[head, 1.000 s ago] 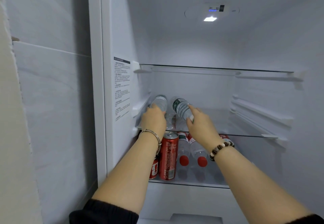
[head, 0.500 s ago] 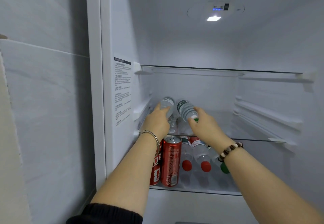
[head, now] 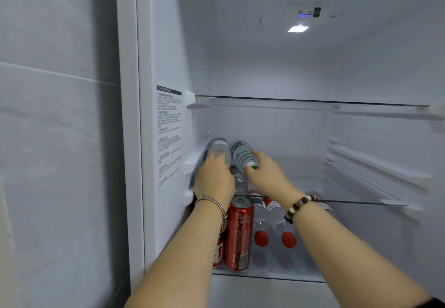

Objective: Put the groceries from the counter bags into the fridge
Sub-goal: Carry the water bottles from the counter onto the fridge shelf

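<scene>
Two water bottles lie on their sides on the fridge's middle glass shelf [head: 349, 202], close to its left wall, bases toward the back. My left grip [head: 214, 180] is curled round the cap end of the left bottle [head: 219, 146]; my right grip [head: 267, 175] holds the right bottle [head: 240, 152] near its green cap [head: 254, 167]. On the shelf below, a red can [head: 238, 235] stands beside red-capped bottles [head: 261, 223].

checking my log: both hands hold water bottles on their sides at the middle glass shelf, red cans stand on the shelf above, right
Not quite: the head view shows the red cans standing on the shelf below, not above. The left hand grips the left bottle, the right hand the right bottle, on their sides at the middle glass shelf.
</scene>
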A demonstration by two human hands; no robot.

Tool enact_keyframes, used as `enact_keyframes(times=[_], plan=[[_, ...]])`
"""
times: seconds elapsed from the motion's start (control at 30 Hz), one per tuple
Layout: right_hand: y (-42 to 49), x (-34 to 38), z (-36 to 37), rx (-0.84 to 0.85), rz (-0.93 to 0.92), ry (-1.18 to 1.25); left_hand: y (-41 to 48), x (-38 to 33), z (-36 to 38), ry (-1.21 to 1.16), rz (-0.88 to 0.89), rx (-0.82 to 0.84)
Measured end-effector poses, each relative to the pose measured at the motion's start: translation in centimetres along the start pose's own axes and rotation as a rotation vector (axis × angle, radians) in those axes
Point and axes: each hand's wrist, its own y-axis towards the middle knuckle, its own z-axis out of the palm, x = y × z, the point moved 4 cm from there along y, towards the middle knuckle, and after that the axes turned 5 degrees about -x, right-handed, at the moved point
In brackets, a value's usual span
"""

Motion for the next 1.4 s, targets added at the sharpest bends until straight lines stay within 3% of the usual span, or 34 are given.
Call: enact_keyframes(times=[0.43, 0.83, 1.4], plan=[[1.2, 0.3, 0.8, 0.066, 0.07, 0.199, 0.5, 0.0, -0.2, -0.054, -0.056, 0.096], [1.5, 0.3, 1.3, 0.115, -0.016, 0.086, 0.2, 0.1, -0.1, -0.024, 0.002, -0.062], [0.2, 1.4, 0.8, 0.051, -0.021, -0.113, -0.1, -0.2, -0.2, -0.021, 0.048, -0.077]])
